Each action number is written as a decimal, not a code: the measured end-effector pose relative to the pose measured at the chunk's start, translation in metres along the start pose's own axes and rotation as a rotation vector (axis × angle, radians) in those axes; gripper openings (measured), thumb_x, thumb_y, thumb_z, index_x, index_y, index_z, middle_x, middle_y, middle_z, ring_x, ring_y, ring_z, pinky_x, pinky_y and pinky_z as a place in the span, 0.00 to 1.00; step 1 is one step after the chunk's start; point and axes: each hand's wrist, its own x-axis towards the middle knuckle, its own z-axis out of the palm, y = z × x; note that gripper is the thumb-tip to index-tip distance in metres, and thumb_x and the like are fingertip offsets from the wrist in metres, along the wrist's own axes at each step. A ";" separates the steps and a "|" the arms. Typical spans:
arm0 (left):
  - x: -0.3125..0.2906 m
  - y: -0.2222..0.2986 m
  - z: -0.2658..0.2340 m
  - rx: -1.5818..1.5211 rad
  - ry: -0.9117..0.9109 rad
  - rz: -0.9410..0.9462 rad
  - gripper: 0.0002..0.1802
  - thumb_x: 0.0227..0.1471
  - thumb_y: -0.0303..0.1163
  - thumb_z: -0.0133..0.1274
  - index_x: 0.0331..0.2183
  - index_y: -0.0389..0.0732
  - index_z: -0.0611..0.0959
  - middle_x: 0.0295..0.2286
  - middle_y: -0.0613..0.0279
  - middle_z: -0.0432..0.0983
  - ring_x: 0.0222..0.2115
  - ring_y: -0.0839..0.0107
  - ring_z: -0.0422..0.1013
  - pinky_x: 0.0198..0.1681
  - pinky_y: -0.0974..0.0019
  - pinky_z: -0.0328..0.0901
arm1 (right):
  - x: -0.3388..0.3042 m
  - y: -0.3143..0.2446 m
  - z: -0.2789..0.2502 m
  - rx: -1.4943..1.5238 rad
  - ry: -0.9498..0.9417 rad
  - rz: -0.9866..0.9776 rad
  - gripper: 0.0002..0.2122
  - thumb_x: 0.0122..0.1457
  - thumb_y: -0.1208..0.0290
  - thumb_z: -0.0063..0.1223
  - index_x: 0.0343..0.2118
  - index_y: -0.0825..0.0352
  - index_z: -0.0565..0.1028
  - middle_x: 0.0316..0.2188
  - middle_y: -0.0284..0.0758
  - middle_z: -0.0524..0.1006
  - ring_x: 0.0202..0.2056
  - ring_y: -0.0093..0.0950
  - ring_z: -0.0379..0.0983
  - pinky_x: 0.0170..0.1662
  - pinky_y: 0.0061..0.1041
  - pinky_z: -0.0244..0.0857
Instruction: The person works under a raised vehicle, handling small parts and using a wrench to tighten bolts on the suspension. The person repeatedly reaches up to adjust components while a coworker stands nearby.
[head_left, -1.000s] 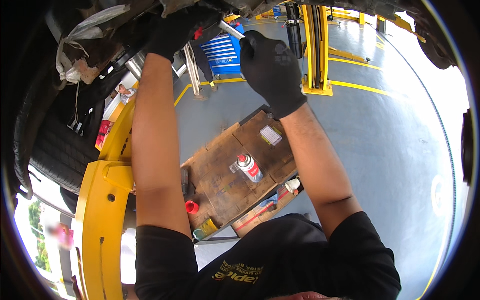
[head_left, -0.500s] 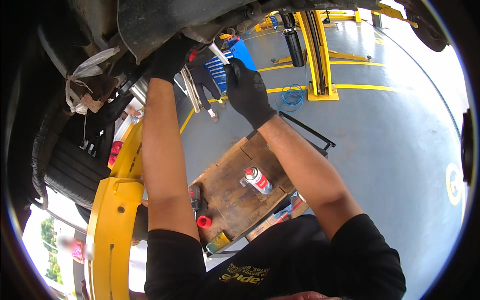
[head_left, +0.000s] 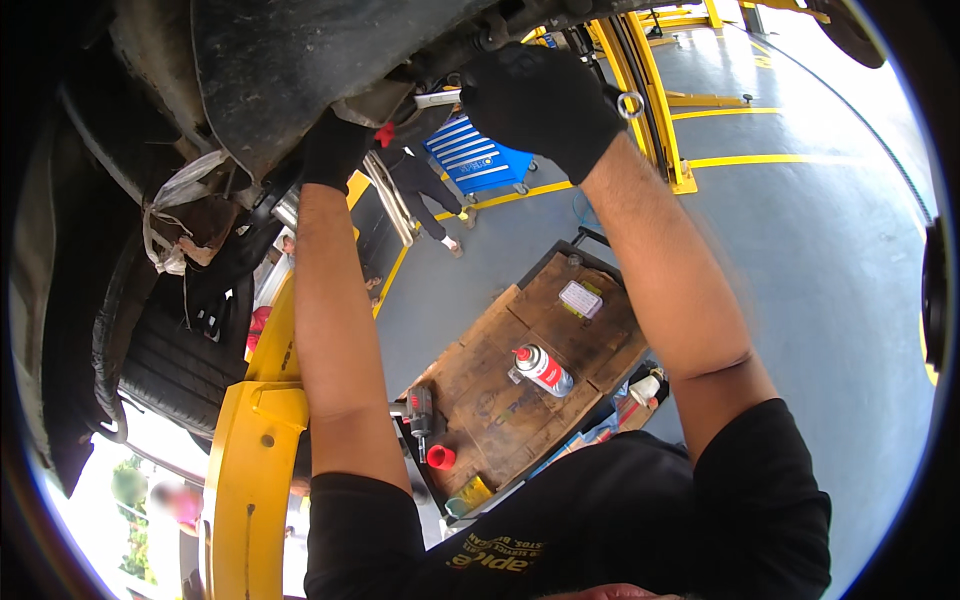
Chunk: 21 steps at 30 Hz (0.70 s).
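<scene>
My right hand (head_left: 540,110), in a black glove, is closed around a silver combination wrench (head_left: 437,99). The wrench lies almost level; its ring end (head_left: 630,104) sticks out past my wrist, and its other end reaches the parts under a raised vehicle (head_left: 290,70). My left hand (head_left: 338,152), also gloved in black, is up against the underbody beside a dark metal part. Its fingers are hidden in shadow. A small red piece (head_left: 385,133) shows next to it; I cannot make out whether the hand holds it.
Below my arms stands a cart with a wooden top (head_left: 490,400), bearing a spray can (head_left: 543,370), an impact wrench (head_left: 420,412), a red cap (head_left: 440,457) and a small box (head_left: 580,299). A yellow lift post (head_left: 245,480) rises at left. Beyond are a blue tool chest (head_left: 480,160) and a person (head_left: 425,190).
My right hand has moved right and slightly up, swinging the wrench from a steep slant to nearly level. Its ring end now shows. My left hand stays at the underbody; the view has shifted.
</scene>
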 end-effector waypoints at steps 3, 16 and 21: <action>0.004 0.014 -0.011 0.197 0.049 0.259 0.21 0.52 0.27 0.61 0.50 0.42 0.82 0.43 0.57 0.79 0.43 0.68 0.74 0.49 0.66 0.68 | -0.062 -0.042 0.051 0.317 0.097 0.401 0.05 0.63 0.67 0.56 0.33 0.60 0.79 0.22 0.40 0.79 0.26 0.44 0.78 0.29 0.41 0.72; 0.013 0.078 -0.057 -0.055 -0.064 -0.001 0.22 0.57 0.46 0.57 0.46 0.41 0.86 0.38 0.51 0.82 0.39 0.56 0.77 0.44 0.60 0.70 | -0.003 0.022 0.010 -0.032 -0.065 -0.039 0.08 0.59 0.63 0.58 0.36 0.59 0.83 0.26 0.36 0.84 0.28 0.33 0.83 0.29 0.35 0.76; 0.018 0.074 -0.047 -0.412 -0.127 -0.271 0.21 0.57 0.44 0.58 0.47 0.41 0.86 0.36 0.52 0.81 0.36 0.59 0.77 0.43 0.62 0.69 | -0.069 -0.046 0.058 0.330 0.101 0.434 0.06 0.62 0.66 0.55 0.36 0.61 0.79 0.22 0.42 0.79 0.26 0.41 0.78 0.29 0.41 0.73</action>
